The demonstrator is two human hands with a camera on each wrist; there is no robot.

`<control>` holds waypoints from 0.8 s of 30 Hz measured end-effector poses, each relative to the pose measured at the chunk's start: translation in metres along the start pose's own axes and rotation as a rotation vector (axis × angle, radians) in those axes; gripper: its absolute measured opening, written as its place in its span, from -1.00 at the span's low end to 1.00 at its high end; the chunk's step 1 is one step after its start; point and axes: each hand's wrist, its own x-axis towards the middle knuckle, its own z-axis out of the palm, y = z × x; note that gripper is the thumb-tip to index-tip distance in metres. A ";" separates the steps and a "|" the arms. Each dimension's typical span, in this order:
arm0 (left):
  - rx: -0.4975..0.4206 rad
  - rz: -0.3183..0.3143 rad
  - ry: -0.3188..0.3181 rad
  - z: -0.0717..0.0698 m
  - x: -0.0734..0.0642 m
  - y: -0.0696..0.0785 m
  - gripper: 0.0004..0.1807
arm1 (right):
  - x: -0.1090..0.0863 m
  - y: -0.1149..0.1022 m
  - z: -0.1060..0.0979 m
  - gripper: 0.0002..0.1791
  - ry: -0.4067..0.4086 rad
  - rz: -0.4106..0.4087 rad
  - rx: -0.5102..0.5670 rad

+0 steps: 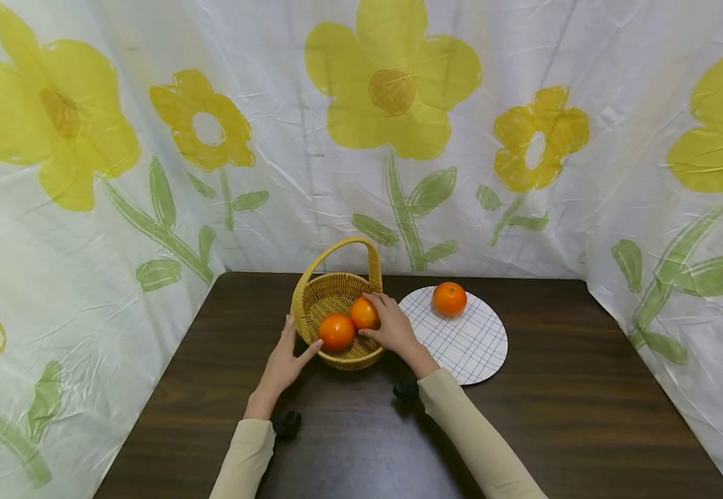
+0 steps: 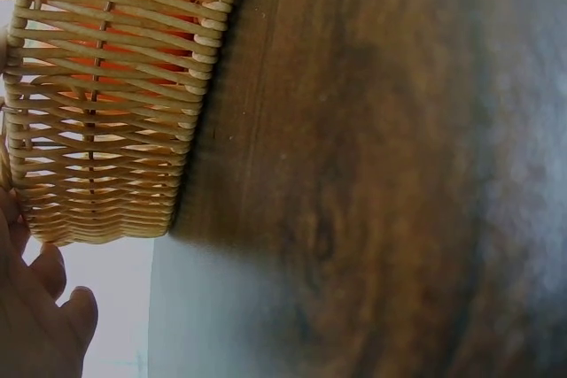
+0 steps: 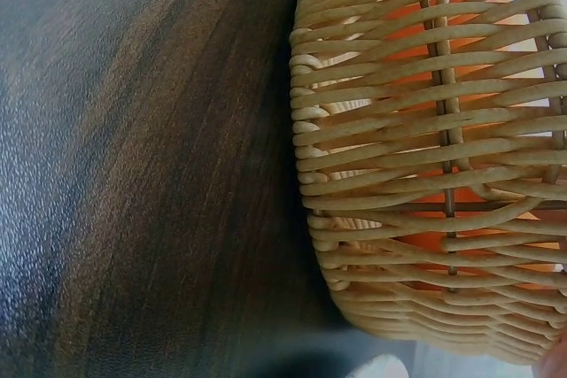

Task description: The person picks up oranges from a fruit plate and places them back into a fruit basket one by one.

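sitting inside the basket [image 1: 335,285], an orange [image 1: 362,315] is pinched in the right hand [image 1: 395,328].

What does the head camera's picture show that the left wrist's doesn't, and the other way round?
Only the head view shows the round checked mat, the lone orange fruit on it, the beige sleeves and the curtain's big yellow flowers.

Only the left wrist view shows a close-up, side-on look at the gaps in the wicker basket, with orange colour peeking through.

Both share the basket, at least some of the fruit inside, the left hand with fingers beside the basket, and the dark table.
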 end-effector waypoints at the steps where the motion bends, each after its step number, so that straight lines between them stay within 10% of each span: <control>1: 0.001 0.002 0.001 0.000 0.000 0.000 -0.09 | 0.000 0.000 0.000 -0.14 -0.001 0.001 0.002; 24: -0.005 -0.009 -0.008 -0.002 -0.002 0.003 -0.08 | -0.018 0.002 -0.009 -0.31 0.086 -0.048 0.065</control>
